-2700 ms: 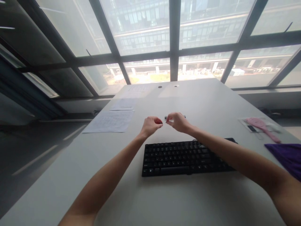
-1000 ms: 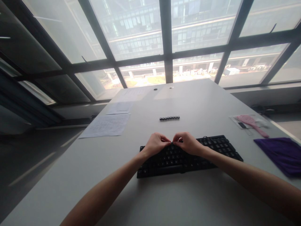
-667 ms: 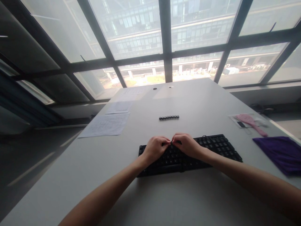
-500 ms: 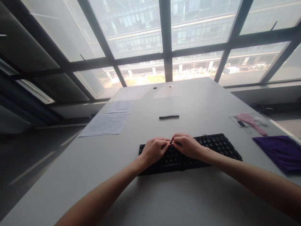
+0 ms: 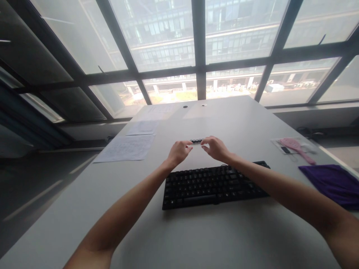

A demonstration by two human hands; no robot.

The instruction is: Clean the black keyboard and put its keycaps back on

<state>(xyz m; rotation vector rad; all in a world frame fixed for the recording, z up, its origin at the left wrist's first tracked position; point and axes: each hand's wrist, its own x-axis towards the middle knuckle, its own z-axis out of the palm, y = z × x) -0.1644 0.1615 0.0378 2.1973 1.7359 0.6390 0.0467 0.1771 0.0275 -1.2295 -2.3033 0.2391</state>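
Observation:
A short row of black keycaps (image 5: pixel 196 141) lies on the desk behind a black keyboard (image 5: pixel 193 185). At the row's left end is my left hand (image 5: pixel 178 152), its thumb and index finger apart with nothing visible between them. My right hand (image 5: pixel 215 148) is over the right end of the row and hides it. Its thumb and index finger are also spread, and whether they touch a keycap is too small to tell. The keyboard lies flat below both hands, and my right forearm covers part of its right side.
Sheets of paper (image 5: pixel 126 147) lie along the left of the white desk (image 5: pixel 224 235). On the right are a pink hairbrush (image 5: pixel 297 148), a clear plastic bag (image 5: pixel 277 142) and a folded purple cloth (image 5: pixel 331 185). Windows stand beyond the desk's far edge.
Both hands have left the keyboard, where their fingertips met over its keys, and moved forward to the keycap row. Their fingers have parted, and more of the keyboard shows.

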